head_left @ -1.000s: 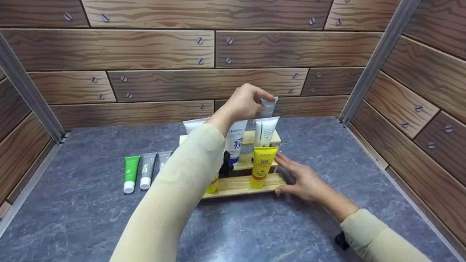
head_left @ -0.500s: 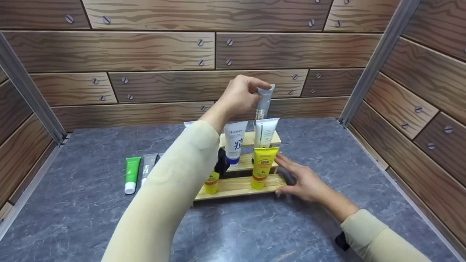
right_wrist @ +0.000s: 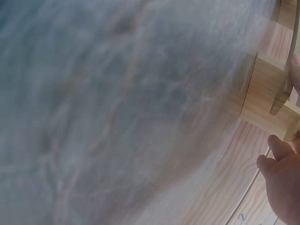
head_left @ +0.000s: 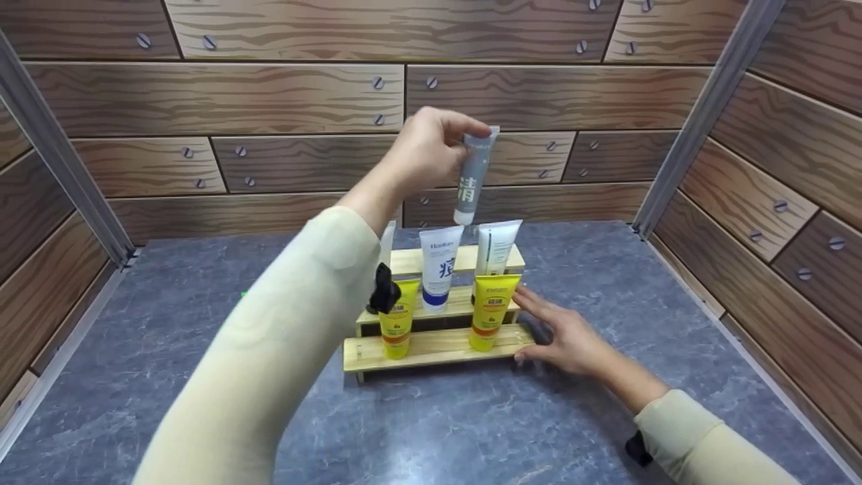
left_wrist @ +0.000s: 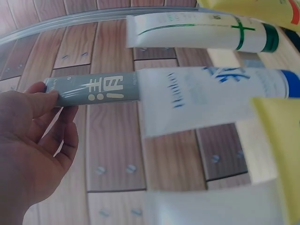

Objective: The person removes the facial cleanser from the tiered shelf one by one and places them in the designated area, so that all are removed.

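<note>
Grey tube (head_left: 474, 174): over the last second it has risen and come out from behind the white tube with green markings (head_left: 498, 244); white cap (head_left: 464, 218) now in full view, above the back tier in the head view. Reads to me as a lift rather than a set-down, tube off the rack, so placement looks unfinished. Can't judge depth, so can't say whether it's directly over the tier or behind it.

Tube look: slim, matte grey, large pale characters, flat crimp on top, cap down, slight tilt.

Left hand (head_left: 431, 149) pinches it near the crimp, thumb against fingers. Sleeve (head_left: 269, 320) has swung left, uncovering the near left end of the wooden tiered rack (head_left: 438, 345).

Right hand (head_left: 569, 338) hasn't moved: fingers extended along the rack's right end, thumb at the lowest tier. Probably steadying it.

On the rack: blue-capped white tube (head_left: 441, 263) mid-tier; left yellow tube (head_left: 399, 320) and right yellow tube (head_left: 495, 311) upright in front.
</note>
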A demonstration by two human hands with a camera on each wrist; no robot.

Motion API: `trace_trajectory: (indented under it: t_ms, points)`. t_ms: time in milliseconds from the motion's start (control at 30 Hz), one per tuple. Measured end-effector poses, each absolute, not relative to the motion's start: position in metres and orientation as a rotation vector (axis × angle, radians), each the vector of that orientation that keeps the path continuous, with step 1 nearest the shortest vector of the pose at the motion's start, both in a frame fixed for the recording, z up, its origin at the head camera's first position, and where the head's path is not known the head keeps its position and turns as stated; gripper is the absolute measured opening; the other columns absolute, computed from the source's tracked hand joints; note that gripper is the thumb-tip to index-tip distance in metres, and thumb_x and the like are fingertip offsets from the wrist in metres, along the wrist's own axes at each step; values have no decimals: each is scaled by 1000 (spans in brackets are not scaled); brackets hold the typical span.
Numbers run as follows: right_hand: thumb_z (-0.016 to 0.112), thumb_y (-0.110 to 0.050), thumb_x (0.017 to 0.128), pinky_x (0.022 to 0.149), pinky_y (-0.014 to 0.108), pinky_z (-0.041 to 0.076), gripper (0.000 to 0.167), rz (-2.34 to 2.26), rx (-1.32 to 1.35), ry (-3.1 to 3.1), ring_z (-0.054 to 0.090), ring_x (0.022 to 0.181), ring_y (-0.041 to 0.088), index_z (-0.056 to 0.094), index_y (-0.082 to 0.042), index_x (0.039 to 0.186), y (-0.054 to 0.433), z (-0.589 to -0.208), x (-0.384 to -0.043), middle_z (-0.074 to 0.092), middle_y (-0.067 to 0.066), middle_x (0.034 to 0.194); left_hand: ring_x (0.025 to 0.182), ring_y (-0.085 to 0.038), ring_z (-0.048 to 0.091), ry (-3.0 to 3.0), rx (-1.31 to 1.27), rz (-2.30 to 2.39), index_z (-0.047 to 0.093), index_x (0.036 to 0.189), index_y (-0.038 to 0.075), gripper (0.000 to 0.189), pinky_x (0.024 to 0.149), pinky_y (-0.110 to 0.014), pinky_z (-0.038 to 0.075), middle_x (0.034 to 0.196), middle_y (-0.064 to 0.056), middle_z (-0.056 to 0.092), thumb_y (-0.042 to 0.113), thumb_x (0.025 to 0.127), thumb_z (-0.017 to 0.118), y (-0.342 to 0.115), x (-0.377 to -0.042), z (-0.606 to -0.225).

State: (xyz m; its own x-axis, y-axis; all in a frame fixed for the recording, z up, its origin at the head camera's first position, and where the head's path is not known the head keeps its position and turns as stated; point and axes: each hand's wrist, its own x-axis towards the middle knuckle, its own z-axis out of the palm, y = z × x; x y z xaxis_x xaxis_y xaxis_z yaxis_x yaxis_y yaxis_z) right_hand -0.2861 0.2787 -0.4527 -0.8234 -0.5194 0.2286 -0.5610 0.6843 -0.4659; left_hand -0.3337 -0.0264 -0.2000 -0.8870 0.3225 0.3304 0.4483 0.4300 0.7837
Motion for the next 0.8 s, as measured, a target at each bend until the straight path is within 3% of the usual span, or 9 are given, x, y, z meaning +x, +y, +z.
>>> trace_trajectory:
  t_ms: [467,800]
  points:
    - [90,-45,81,117,67,31,101,792,907,-2797,41,148,45,39,-18,165,278,-456,-286,30,6,171,108,-13,69,-2489,-629,-1405,76,129,11,32,92,-24,56,124,-5,73,-3,102,66,-70,-306,-161]
    - [90,-45,81,118,69,28,103,796,890,-2828,37,150,45,38,-17,165,277,-453,-287,29,10,172,111,-18,70,-2488,-499,-1338,76,129,10,34,92,-27,57,131,-8,72,-5,101,64,-120,-302,-158]
